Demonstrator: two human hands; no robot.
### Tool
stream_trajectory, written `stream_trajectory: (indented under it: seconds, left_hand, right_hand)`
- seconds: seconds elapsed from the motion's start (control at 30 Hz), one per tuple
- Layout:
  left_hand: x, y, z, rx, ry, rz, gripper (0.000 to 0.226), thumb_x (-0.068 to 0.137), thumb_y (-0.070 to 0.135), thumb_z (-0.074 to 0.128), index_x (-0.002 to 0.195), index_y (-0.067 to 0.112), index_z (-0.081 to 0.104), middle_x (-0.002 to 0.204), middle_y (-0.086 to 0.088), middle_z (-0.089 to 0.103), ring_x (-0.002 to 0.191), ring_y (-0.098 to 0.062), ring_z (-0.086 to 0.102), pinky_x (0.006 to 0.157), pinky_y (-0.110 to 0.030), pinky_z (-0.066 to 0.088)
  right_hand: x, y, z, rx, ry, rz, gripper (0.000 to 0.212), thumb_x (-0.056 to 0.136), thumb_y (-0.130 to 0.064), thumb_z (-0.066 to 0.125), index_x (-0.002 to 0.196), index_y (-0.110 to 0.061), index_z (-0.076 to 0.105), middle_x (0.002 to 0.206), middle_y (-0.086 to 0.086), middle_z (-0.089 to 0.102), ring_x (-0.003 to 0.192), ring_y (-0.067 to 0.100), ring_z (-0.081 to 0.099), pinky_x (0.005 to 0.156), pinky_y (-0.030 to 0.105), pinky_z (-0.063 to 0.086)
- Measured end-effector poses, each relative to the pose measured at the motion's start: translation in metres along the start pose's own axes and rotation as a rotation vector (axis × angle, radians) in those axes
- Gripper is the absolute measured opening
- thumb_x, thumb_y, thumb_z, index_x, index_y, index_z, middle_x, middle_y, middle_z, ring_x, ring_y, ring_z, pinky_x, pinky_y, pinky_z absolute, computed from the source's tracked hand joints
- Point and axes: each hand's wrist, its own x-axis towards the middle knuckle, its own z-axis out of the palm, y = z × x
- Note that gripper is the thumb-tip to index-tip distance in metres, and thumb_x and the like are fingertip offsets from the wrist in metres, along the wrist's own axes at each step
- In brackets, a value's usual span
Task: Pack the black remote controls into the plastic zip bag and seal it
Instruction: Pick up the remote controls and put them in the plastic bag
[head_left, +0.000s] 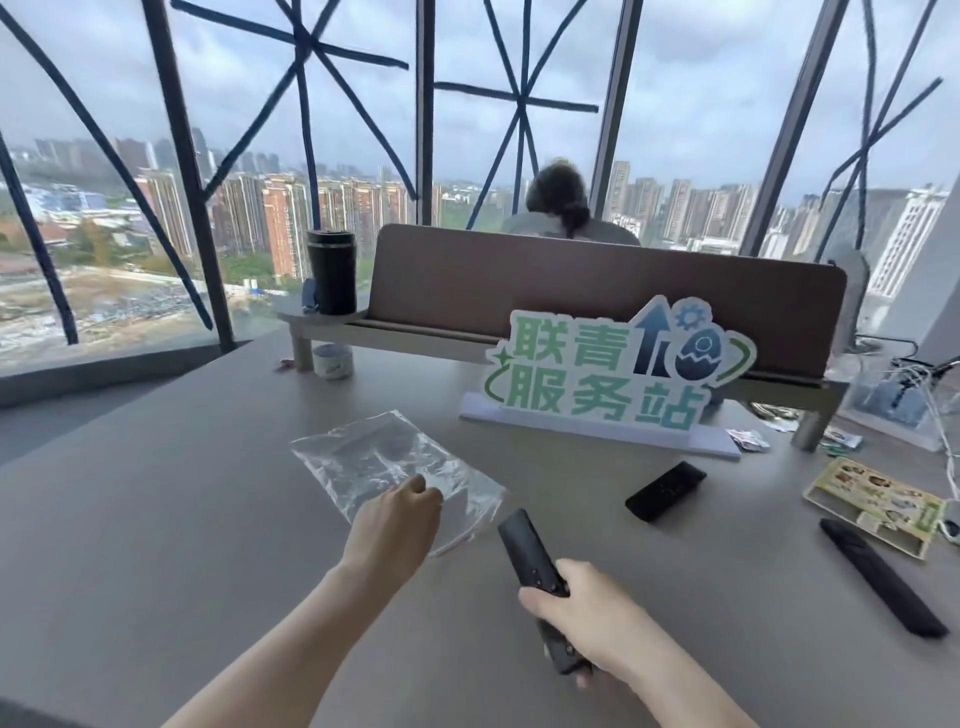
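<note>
Reading 联青服务站 — sign (618, 364) behind bag (374, 457), remotes (665, 491).

Single head-worn wide view, forward and down, close over the grey table (156, 519).

On the grey desk (156, 519), the clear plastic zip bag (384, 467) lies flat, left of centre, with the left hand (395, 525) resting on its near edge. Just right of the bag, the right hand (587, 618) is wrapped around a slim black remote control (530, 556) whose far end points toward the bag. A second, shorter black remote (665, 491) lies farther back and to the right, before the cut-out green-lettered sign (613, 364). A third, long black remote (883, 582) lies at the far right, near a printed card (872, 504). Behind the sign stands a brown divider panel (571, 291) on a low riser shelf (332, 326), which carries a dark cylindrical tumbler (332, 270) at its left end.
</note>
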Motion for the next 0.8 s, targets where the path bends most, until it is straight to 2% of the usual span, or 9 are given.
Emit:
stream_trajectory:
  seconds: [0.07,0.23,0.33,0.4,0.47,0.57,0.63,0.73,0.8]
  left_hand:
    - [-0.001,0.013,-0.002,-0.046,0.045,0.038,0.01,0.079,0.014,0.062,0.068,0.016,0.062,0.066,-0.003,0.056,0.049,-0.034,0.061,0.037,-0.034,0.044]
    - [-0.004,0.059,-0.021,-0.189,0.153,0.105,0.013,0.085,0.02,0.053,0.078,0.016,0.063,0.076,-0.003,0.059,0.059,-0.032,0.062,0.045,-0.032,0.038]
    - [0.0,0.077,-0.028,-0.247,0.134,0.063,0.02,0.091,0.022,0.045,0.082,0.013,0.06,0.083,-0.005,0.057,0.07,-0.033,0.059,0.054,-0.036,0.042]
    - [0.004,0.082,-0.028,-0.286,0.146,0.038,0.021,0.092,0.023,0.045,0.08,0.014,0.06,0.082,-0.004,0.055,0.069,-0.032,0.058,0.055,-0.037,0.043]
    - [0.007,0.084,-0.023,-0.34,0.149,0.007,0.02,0.092,0.022,0.046,0.081,0.015,0.062,0.083,-0.002,0.057,0.069,-0.032,0.059,0.056,-0.038,0.046]
    - [0.01,0.087,-0.014,-0.395,0.147,-0.022,0.019,0.091,0.022,0.047,0.079,0.017,0.061,0.086,0.0,0.061,0.072,-0.031,0.06,0.06,-0.039,0.05]
    - [0.011,0.091,-0.007,-0.424,0.151,-0.026,0.017,0.09,0.023,0.048,0.079,0.018,0.06,0.085,0.003,0.061,0.075,-0.028,0.059,0.061,-0.041,0.052]
    - [0.01,0.097,-0.001,-0.448,0.121,-0.008,0.016,0.091,0.024,0.048,0.086,0.023,0.063,0.087,0.005,0.06,0.078,-0.025,0.06,0.063,-0.039,0.051]
    - [0.009,0.101,0.0,-0.446,0.098,0.009,0.016,0.091,0.025,0.049,0.09,0.026,0.065,0.088,0.007,0.06,0.079,-0.023,0.061,0.062,-0.036,0.048]
  right_hand:
    - [0.0,0.0,-0.015,0.149,-0.068,-0.001,0.021,0.088,-0.031,0.065,0.077,-0.017,0.054,0.061,0.003,0.06,0.035,0.016,0.049,0.032,0.02,0.036]
    - [0.027,-0.011,-0.029,0.143,-0.12,0.062,0.026,0.079,-0.044,0.072,0.073,-0.021,0.06,0.064,0.007,0.058,0.037,0.015,0.038,0.04,0.022,0.02]
    - [0.036,-0.021,-0.029,0.504,-0.107,-0.01,0.014,0.091,-0.026,0.068,0.08,-0.017,0.068,0.066,0.001,0.066,0.043,0.013,0.044,0.044,0.025,0.03]
    - [0.037,-0.016,-0.031,0.656,-0.011,-0.029,0.01,0.094,-0.018,0.063,0.092,-0.014,0.072,0.076,0.002,0.07,0.049,0.016,0.054,0.047,0.027,0.042]
    - [0.039,0.002,-0.036,0.64,0.121,0.013,0.011,0.095,-0.014,0.06,0.095,-0.011,0.071,0.084,0.008,0.069,0.05,0.018,0.057,0.045,0.028,0.049]
    - [0.04,0.039,-0.056,0.561,0.309,0.102,0.015,0.091,-0.01,0.056,0.087,-0.007,0.071,0.075,0.006,0.07,0.041,0.017,0.052,0.038,0.022,0.04]
    - [0.046,0.06,-0.073,0.507,0.418,0.17,0.015,0.09,-0.016,0.055,0.085,-0.01,0.068,0.072,0.005,0.07,0.04,0.017,0.05,0.04,0.021,0.037]
    - [0.077,0.084,-0.096,0.381,0.543,0.263,0.032,0.089,-0.036,0.052,0.077,-0.008,0.061,0.068,0.007,0.069,0.047,0.025,0.059,0.051,0.03,0.051]
    - [0.103,0.088,-0.103,0.253,0.569,0.321,0.05,0.085,-0.057,0.046,0.072,-0.01,0.059,0.069,0.009,0.069,0.064,0.031,0.069,0.072,0.039,0.059]
